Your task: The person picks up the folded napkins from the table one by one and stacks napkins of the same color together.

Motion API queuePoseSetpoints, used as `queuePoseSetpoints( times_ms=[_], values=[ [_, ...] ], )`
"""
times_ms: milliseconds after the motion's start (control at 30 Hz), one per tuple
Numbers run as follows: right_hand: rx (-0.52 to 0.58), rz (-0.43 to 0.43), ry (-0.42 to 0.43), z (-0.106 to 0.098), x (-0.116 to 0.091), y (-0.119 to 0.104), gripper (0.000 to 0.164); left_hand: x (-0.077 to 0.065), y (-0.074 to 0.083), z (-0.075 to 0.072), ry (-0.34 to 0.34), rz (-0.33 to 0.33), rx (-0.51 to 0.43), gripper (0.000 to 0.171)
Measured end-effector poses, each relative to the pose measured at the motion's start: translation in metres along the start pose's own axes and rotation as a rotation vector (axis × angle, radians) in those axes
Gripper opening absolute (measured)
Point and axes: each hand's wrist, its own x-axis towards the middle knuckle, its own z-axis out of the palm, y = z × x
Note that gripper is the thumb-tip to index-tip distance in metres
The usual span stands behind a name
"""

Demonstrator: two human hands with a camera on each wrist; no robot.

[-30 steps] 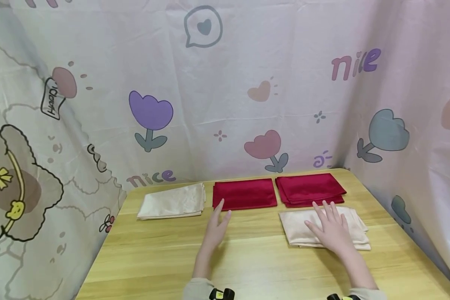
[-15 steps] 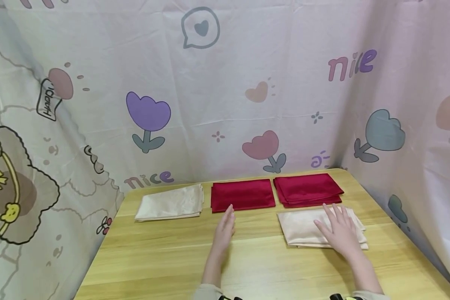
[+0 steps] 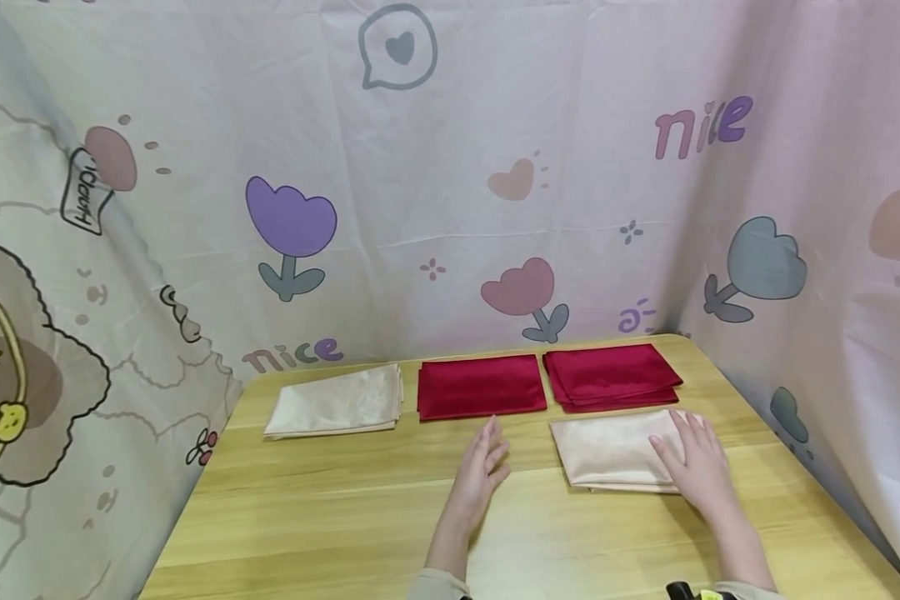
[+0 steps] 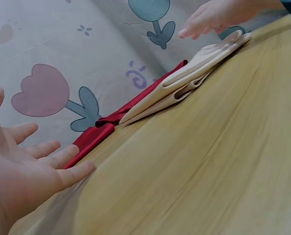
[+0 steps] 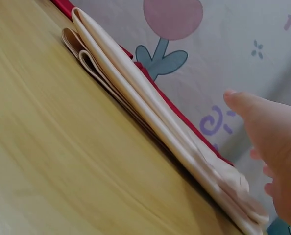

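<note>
A folded cream satin cloth [image 3: 615, 450] lies at the front right of the table; the right wrist view shows the rounded, layered folds of the same cream cloth [image 5: 150, 112]. Just above its right end is my right hand [image 3: 701, 467], fingers extended; in the left wrist view a gap shows between this right hand [image 4: 224, 17] and the fabric. My left hand [image 3: 482, 475] is left of the cream cloth, fingers spread and relaxed, holding nothing. Beyond the left hand lies a folded red satin cloth [image 3: 482, 387].
A second folded red cloth [image 3: 607, 373] lies at the back right, behind the cream one. Another folded cream cloth [image 3: 337, 402] is at the back left. The wooden table [image 3: 330, 517] meets a printed curtain [image 3: 420, 200] at the back and sides.
My left hand has moved right, from in front of the middle red cloth toward the cream cloth. The right hand has shifted right to that cloth's right end. The cloths have not visibly moved.
</note>
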Motion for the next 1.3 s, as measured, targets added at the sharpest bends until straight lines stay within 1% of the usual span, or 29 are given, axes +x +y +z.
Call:
queuePoseSetpoints(
  times_ms=[167,300,433,533,633,733,833,900,967,1100,1200,1300],
  values=[
    [0.012,0.015,0.027,0.000,-0.001,0.009,0.067,0.002,-0.004,0.008,-0.047,-0.018,-0.140,0.080],
    [0.036,0.024,0.050,0.001,-0.001,0.019,0.067,0.003,-0.007,0.015,-0.097,-0.048,-0.227,0.083],
    [0.110,0.027,0.088,0.002,0.000,0.030,0.065,0.004,-0.011,0.022,-0.140,-0.080,-0.293,0.082],
    [0.196,0.061,0.100,0.001,0.001,0.035,0.064,0.005,-0.014,0.028,-0.162,-0.106,-0.328,0.082],
    [0.303,0.144,0.066,-0.002,0.001,0.037,0.067,0.006,-0.018,0.033,-0.173,-0.127,-0.344,0.082],
    [0.419,0.294,0.025,-0.006,0.000,0.038,0.071,0.006,-0.022,0.038,-0.183,-0.141,-0.363,0.081],
    [0.522,0.446,0.038,-0.010,-0.002,0.038,0.073,0.006,-0.025,0.044,-0.202,-0.166,-0.391,0.079],
    [0.566,0.504,0.065,-0.010,-0.003,0.038,0.073,0.007,-0.028,0.048,-0.213,-0.186,-0.409,0.079],
    [0.599,0.524,0.084,-0.010,-0.003,0.039,0.073,0.009,-0.030,0.052,-0.224,-0.201,-0.423,0.078],
    [0.600,0.529,0.088,-0.009,-0.002,0.040,0.072,0.013,-0.033,0.056,-0.232,-0.212,-0.429,0.082],
    [0.604,0.533,0.097,-0.009,-0.002,0.040,0.072,0.014,-0.035,0.057,-0.226,-0.215,-0.428,0.085],
    [0.638,0.558,0.116,-0.009,-0.001,0.042,0.071,0.015,-0.036,0.056,-0.218,-0.219,-0.424,0.085]
  ],
)
